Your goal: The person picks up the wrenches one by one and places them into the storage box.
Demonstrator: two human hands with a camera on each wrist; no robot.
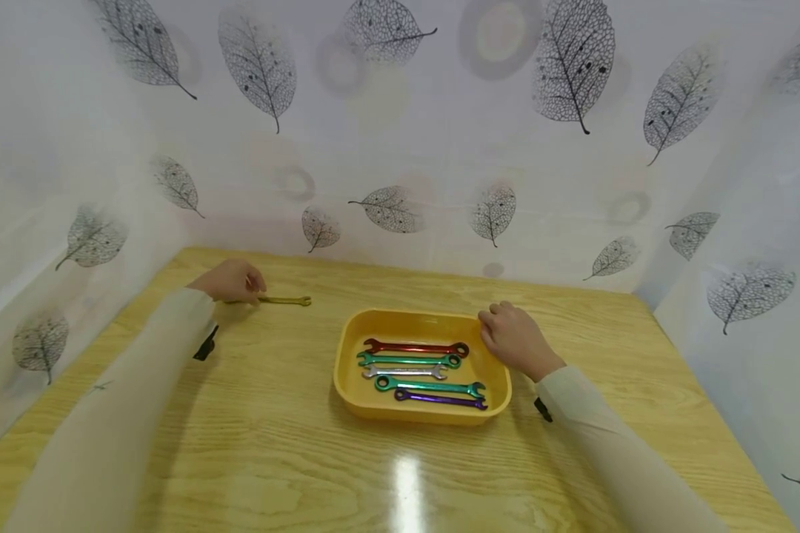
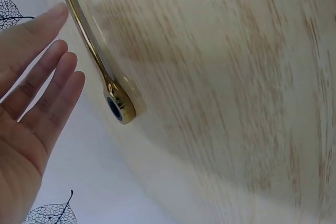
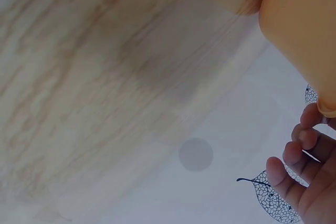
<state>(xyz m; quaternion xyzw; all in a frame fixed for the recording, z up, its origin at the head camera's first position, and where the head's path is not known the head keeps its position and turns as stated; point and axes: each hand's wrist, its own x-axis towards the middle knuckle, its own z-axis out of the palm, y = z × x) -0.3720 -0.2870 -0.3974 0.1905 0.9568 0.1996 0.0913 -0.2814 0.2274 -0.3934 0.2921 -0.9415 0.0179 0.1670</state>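
A gold ratcheting combination wrench [image 1: 287, 300] lies on the wooden table at the far left. My left hand [image 1: 233, 281] is right over its ring end, fingers loosely extended. In the left wrist view the thumb tip [image 2: 62, 13] comes close beside the shank of the wrench [image 2: 86, 38]. My right hand [image 1: 516, 337] grips the far right corner of a yellow plastic bin [image 1: 416, 416], its fingertips [image 3: 311, 113] at the rim. Inside the bin lie several wrenches: a red one [image 1: 416, 347], green ones [image 1: 430, 386], a silver one [image 1: 407, 371] and a purple one [image 1: 440, 400].
The bin stands mid-table on the light wood tabletop [image 1: 260, 444]. White curtains [image 1: 413, 148] printed with dark leaves enclose the back and both sides of the table. Glare [image 1: 407, 488] shows on the wood near the front.
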